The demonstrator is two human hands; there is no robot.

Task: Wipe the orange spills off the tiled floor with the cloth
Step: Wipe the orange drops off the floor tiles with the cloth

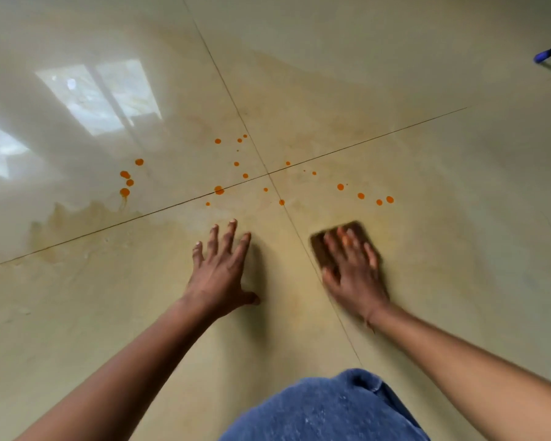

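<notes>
Several orange spill drops (pixel 219 190) dot the glossy beige tiled floor (pixel 427 154) around the crossing of two grout lines, with a cluster at the left (pixel 125 183) and a row at the right (pixel 360 195). My right hand (pixel 352 265) presses flat with straight fingers on a brown folded cloth (pixel 358 229), just below the right row of drops; hand and cloth are motion-blurred. My left hand (pixel 220 268) rests flat on the floor with fingers spread, left of the cloth and below the drops.
A faint yellowish wet smear (pixel 77 218) covers the tiles left of my left hand. A dark handle with a blue tip (pixel 543 55) lies at the far right edge. My blue-clothed knee (pixel 325 409) is at the bottom. Window glare reflects on the floor at the upper left.
</notes>
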